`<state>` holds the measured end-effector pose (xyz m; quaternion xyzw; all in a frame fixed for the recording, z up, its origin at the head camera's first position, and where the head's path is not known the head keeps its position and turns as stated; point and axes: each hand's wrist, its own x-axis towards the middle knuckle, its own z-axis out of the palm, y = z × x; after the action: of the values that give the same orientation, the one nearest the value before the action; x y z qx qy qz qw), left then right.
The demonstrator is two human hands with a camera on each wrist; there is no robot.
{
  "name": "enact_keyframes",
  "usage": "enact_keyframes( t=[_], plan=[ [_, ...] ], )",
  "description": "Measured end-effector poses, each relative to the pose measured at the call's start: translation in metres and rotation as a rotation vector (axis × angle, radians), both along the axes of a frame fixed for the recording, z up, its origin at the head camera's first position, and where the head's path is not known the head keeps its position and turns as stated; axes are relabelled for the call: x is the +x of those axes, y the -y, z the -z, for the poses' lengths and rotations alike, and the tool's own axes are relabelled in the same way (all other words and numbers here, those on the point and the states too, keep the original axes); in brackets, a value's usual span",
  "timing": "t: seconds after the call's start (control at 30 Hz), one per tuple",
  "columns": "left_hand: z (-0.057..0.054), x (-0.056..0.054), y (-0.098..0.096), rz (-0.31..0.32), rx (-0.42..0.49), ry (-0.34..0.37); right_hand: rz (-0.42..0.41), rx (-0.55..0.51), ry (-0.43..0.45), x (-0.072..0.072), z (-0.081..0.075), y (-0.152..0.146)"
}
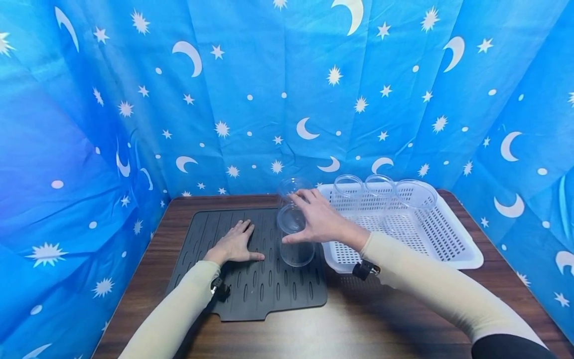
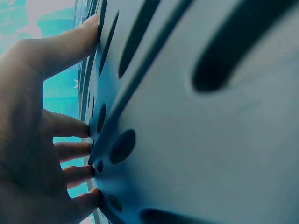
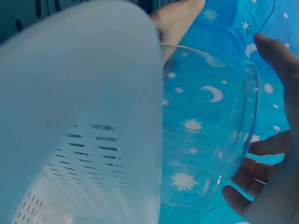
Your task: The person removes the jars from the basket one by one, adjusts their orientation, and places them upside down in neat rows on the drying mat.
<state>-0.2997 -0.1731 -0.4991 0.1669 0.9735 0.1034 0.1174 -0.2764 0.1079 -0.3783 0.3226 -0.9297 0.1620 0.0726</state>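
My left hand (image 1: 235,243) rests palm down on a dark grey slotted mat (image 1: 255,299), fingers spread. In the left wrist view, the fingertips (image 2: 77,176) touch the mat's slotted surface. Over the mat's right side, my right hand (image 1: 317,218) is spread around the top of a clear cylindrical container (image 1: 297,254). A second clear container (image 1: 292,183) stands just behind it, partly hidden by the fingers. In the right wrist view, the thumb stands apart from the clear wall (image 3: 196,135), and the other fingertips are right at the rim.
A white perforated basket (image 1: 468,254) stands to the right of the mat, with three clear containers (image 1: 417,194) along its back. Its wall lies under my right wrist. Brown wooden table (image 1: 341,329) surrounds the mat, and a blue star-and-moon cloth (image 1: 269,114) hangs behind and at both sides.
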Motion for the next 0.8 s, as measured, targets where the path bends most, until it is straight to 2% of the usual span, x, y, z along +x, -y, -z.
enact_keyframes(
  t=[0.2,0.43,0.67,0.8],
  plan=[
    [0.004,-0.001,0.000,0.003,-0.003,0.004,0.005,-0.069,0.029,-0.001,-0.008,-0.008],
    [0.001,-0.002,0.003,0.014,-0.001,-0.013,0.021,-0.144,0.029,-0.001,-0.029,-0.022],
    [0.002,0.001,0.003,0.017,0.000,-0.008,0.106,-0.240,0.033,-0.002,-0.046,-0.044],
    [0.001,0.000,0.002,0.009,0.005,-0.005,0.149,-0.277,-0.002,-0.007,-0.057,-0.061]
  ],
)
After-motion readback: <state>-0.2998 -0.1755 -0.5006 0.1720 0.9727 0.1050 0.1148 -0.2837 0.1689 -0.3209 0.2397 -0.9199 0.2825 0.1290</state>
